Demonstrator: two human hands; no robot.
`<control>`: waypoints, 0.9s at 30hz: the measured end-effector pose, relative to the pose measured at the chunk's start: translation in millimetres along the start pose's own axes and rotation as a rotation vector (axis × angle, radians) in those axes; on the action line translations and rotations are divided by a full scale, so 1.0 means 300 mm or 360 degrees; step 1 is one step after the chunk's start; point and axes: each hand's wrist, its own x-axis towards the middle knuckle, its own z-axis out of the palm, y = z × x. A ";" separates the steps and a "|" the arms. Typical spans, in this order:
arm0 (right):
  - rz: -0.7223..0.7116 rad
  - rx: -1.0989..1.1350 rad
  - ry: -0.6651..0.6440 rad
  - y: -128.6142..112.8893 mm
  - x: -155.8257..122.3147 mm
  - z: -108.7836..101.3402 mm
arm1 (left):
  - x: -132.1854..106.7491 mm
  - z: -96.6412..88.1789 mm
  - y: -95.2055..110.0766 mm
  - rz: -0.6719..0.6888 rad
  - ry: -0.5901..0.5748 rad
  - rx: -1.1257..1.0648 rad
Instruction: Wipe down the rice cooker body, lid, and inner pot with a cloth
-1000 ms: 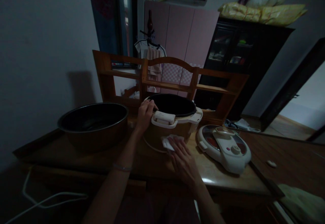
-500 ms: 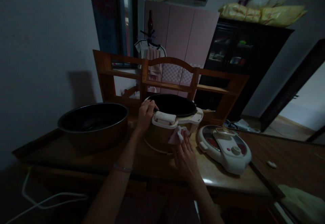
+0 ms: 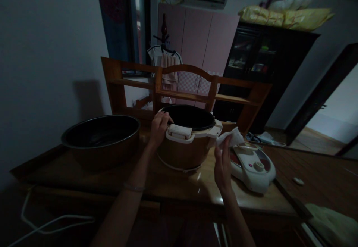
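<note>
An electric cooker body (image 3: 184, 152) with a white rim and front latch stands on the wooden desk; its inside is dark. My left hand (image 3: 159, 127) grips the left side of the cooker's rim, fingers curled over the edge. My right hand (image 3: 223, 165) is by the cooker's right side, holding a crumpled white wipe (image 3: 232, 138); whether tissue or cloth I cannot tell. The wipe is close to the cooker's right wall, near its hinge side. To the right, partly behind my right hand, lies the cooker's white lid (image 3: 253, 168) with a knob and handle. A large dark inner pot (image 3: 103, 152) sits on the left.
The wooden desk (image 3: 179, 185) has a low shelf rack (image 3: 184, 96) along its back. A white cord (image 3: 56, 219) hangs at the lower left. A small white object (image 3: 298, 181) lies on the brown surface at right, with pale fabric (image 3: 332, 221) at the lower right corner.
My right hand has moved right with the wipe, from the cooker's front to its right side, and has turned more upright. My left hand stays on the rim.
</note>
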 end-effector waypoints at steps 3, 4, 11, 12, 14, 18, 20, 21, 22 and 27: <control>0.0076 0.0205 -0.0141 0.006 0.015 0.021 | 0.000 0.003 -0.005 0.0012 0.0012 -0.0011; 0.0102 0.0251 -0.0158 0.009 0.013 0.028 | 0.000 0.003 -0.006 0.0012 0.0015 -0.0013; 0.0177 0.0320 -0.0138 0.005 -0.012 -0.001 | -0.001 0.001 -0.005 -0.0030 -0.0003 0.0007; 0.0212 0.0339 -0.0130 0.005 -0.011 -0.013 | -0.001 0.001 -0.004 -0.0042 -0.0006 0.0015; 0.0272 0.0399 -0.0058 0.007 -0.008 -0.037 | -0.001 -0.001 -0.002 -0.0048 -0.0009 0.0020; 0.0402 0.0567 0.0161 0.021 -0.002 -0.070 | 0.000 0.001 -0.004 -0.0020 -0.0009 0.0002; 0.0567 0.0669 0.0212 0.028 -0.003 -0.077 | 0.001 0.003 -0.008 -0.0010 -0.0002 -0.0008; 0.0650 0.0717 0.0235 0.032 -0.004 -0.078 | 0.001 0.004 -0.010 -0.0005 0.0005 -0.0014; 0.0711 0.0761 0.0268 0.035 -0.005 -0.079 | 0.001 0.005 -0.012 -0.0002 0.0013 -0.0019; 0.0856 0.0873 0.0515 0.056 0.001 -0.085 | 0.000 0.005 -0.015 -0.0009 0.0011 -0.0011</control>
